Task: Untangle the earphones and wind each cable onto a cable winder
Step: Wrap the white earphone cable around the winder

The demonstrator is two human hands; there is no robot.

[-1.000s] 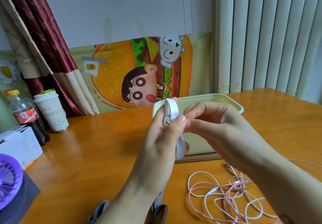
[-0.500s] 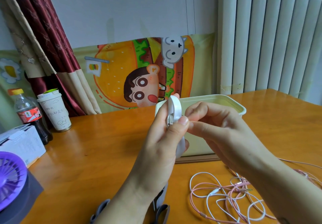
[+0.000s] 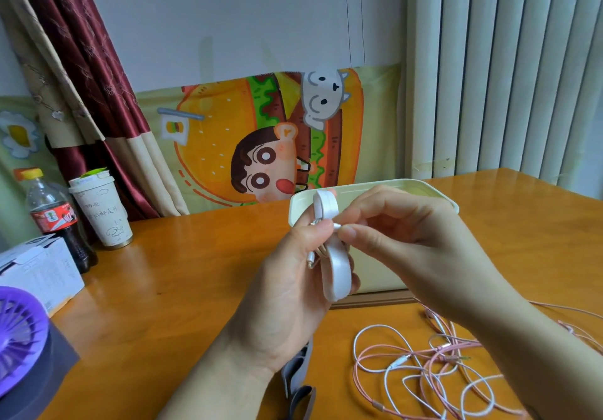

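My left hand [image 3: 287, 289] grips a white cable winder [image 3: 337, 272] upright above the table, thumb on its edge. A white earphone cable end [image 3: 326, 223] sits in the winder's groove, and my right hand [image 3: 408, 240] pinches it between thumb and forefinger right beside the winder. A tangle of pink and white earphone cables [image 3: 434, 374] lies loose on the table at the lower right, partly hidden under my right forearm. One grey winder [image 3: 298, 377] lies on the table below my left wrist.
A pale green box [image 3: 434, 191] stands behind my hands. At the left are a cola bottle [image 3: 52, 217], a paper cup [image 3: 101, 214], a white carton [image 3: 39, 272] and a purple fan [image 3: 16, 338]. The wooden table [image 3: 179, 272] ends at a wall with a cartoon cloth.
My right hand's fingertips have shifted a little along the winder's edge with the cable end. The left hand keeps the same hold and the cables on the table lie as before.
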